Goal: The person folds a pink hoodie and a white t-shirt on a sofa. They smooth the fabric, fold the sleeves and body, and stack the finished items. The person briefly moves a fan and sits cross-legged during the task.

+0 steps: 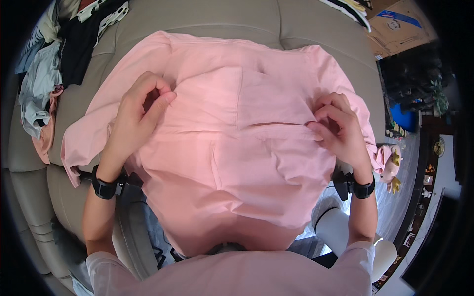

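Observation:
A pink long-sleeved garment [207, 107] lies spread on the seat of a grey-beige leather sofa [222, 14], its lower part hanging over the front edge towards me. A seam runs across its waist, and a vertical seam divides the upper panel. My left hand [142, 107] pinches the cloth between thumb and forefinger on the left of the upper panel. On the opposite side my right hand [335, 124] grips the cloth at the end of a straight crease just above the waist seam. One sleeve [89, 129] stretches out to the left; the other is partly behind my right hand.
Several clothes, including black trousers [79, 48] and a light blue garment [40, 88], are heaped at the sofa's left. A cardboard box [401, 27] stands at the far right. Low on the right are a white cylindrical object [333, 222] and a pink plush toy [390, 168].

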`<state>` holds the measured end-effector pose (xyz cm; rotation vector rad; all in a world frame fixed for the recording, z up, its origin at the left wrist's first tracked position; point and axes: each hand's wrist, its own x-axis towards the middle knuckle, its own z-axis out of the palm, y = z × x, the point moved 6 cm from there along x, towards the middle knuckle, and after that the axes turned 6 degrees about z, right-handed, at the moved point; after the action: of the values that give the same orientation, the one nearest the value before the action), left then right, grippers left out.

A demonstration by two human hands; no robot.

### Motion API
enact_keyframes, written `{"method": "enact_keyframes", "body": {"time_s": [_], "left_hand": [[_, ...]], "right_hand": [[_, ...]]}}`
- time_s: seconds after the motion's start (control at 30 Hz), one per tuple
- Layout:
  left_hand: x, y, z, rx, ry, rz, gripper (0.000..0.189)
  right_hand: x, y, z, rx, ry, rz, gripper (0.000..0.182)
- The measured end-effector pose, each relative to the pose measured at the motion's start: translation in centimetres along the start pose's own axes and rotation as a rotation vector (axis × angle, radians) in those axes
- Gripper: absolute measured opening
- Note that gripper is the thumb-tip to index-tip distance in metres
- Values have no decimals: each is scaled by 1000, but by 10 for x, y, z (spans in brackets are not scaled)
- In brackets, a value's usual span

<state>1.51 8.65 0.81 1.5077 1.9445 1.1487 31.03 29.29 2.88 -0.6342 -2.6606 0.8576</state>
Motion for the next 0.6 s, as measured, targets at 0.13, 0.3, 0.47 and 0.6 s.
{"method": "enact_keyframes", "body": {"time_s": [0.13,0.3,0.47,0.6], "left_hand": [[-4,-17,1,-76,105,-47,8],[13,-4,7,-17,24,31,15],[62,13,29,-90,-58,143,21],[96,27,55,47,-298,190,21]], "right_hand": [[-2,12,5,219,95,202,15],[1,28,14,161,75,284,15],[9,22,15,152,54,281,15],[6,20,18,135,138,224,16]]}}
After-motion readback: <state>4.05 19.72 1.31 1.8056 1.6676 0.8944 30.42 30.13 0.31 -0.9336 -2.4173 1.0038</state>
